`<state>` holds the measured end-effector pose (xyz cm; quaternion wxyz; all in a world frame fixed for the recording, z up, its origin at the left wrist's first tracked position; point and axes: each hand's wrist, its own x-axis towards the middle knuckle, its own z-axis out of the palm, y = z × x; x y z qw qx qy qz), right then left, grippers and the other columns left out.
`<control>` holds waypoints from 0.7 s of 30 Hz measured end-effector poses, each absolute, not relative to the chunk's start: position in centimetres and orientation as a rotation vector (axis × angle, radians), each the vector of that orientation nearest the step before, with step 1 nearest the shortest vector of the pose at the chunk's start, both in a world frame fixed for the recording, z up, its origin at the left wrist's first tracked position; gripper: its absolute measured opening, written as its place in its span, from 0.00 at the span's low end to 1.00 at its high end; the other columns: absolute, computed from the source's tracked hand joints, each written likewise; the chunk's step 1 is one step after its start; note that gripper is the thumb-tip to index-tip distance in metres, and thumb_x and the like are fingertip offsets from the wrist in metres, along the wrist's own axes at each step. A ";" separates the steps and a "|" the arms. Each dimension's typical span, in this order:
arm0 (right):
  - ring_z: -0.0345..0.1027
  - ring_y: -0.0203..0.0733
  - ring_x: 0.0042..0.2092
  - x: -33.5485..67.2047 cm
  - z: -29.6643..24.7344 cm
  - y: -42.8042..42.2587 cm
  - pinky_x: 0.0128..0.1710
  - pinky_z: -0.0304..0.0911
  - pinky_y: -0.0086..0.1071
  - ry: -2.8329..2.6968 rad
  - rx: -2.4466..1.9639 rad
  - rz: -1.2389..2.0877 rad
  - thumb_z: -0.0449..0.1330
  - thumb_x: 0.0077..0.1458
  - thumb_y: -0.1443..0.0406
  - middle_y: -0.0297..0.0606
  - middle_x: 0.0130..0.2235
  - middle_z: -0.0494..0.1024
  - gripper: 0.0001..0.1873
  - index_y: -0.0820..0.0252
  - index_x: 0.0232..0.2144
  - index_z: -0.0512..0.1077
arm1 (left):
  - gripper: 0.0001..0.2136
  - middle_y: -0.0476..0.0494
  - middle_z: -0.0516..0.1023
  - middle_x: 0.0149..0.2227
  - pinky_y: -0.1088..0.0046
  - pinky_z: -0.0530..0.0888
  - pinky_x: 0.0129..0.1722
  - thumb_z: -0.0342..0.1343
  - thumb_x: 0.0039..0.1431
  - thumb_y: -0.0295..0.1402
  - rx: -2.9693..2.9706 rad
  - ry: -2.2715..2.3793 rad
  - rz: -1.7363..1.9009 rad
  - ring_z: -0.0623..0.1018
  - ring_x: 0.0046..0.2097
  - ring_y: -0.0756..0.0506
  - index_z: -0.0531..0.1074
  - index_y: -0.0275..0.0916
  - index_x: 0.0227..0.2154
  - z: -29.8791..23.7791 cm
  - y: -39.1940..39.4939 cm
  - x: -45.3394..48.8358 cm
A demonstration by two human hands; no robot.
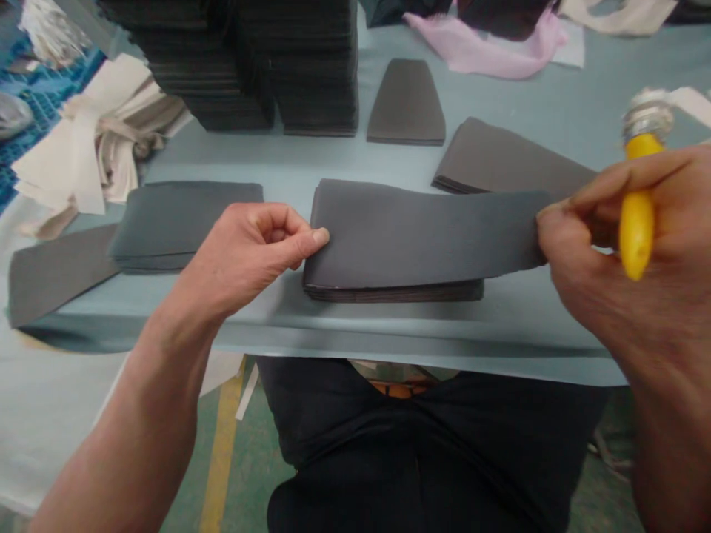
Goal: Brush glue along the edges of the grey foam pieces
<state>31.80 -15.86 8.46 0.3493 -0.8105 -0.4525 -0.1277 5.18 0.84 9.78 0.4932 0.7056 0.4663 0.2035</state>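
Observation:
A dark grey fabric piece [427, 233] lies on top of a stack of like pieces [394, 295], its right end lifted clear of them. My left hand [249, 248] pinches the left edge of this piece between thumb and fingers. At the other end, my right hand [627, 244] grips the right edge with thumb and forefinger. A yellow-handled tool [637, 222] with a whitish, wrapped-looking head is also tucked in the fingers of my right hand; its kind I cannot make out.
Left of my left hand lie a grey-green stack [178, 222] and a single grey piece [61, 274]. Behind are tall black stacks [316, 66], a tapered grey stack [407, 104], another grey stack [511, 159], pink cloth [483, 48] and cream strips [83, 148].

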 end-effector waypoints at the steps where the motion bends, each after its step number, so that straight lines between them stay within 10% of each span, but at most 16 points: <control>1: 0.67 0.35 0.27 31.9 8.3 -15.8 0.30 0.66 0.36 -1.179 -2.105 -0.336 0.61 0.45 0.59 0.36 0.29 0.77 0.10 0.50 0.27 0.61 | 0.15 0.49 0.71 0.18 0.82 0.55 0.20 0.72 0.60 0.26 1.691 1.128 0.489 0.65 0.21 0.55 0.76 0.33 0.19 9.6 0.9 5.1; 21: 0.63 0.37 0.25 31.8 7.3 -15.5 0.30 0.66 0.38 -1.078 -2.133 -0.242 0.61 0.41 0.60 0.33 0.25 0.67 0.07 0.49 0.24 0.65 | 0.17 0.52 0.71 0.17 0.80 0.60 0.20 0.71 0.63 0.35 1.667 1.020 0.471 0.68 0.20 0.54 0.74 0.36 0.23 7.8 1.3 4.3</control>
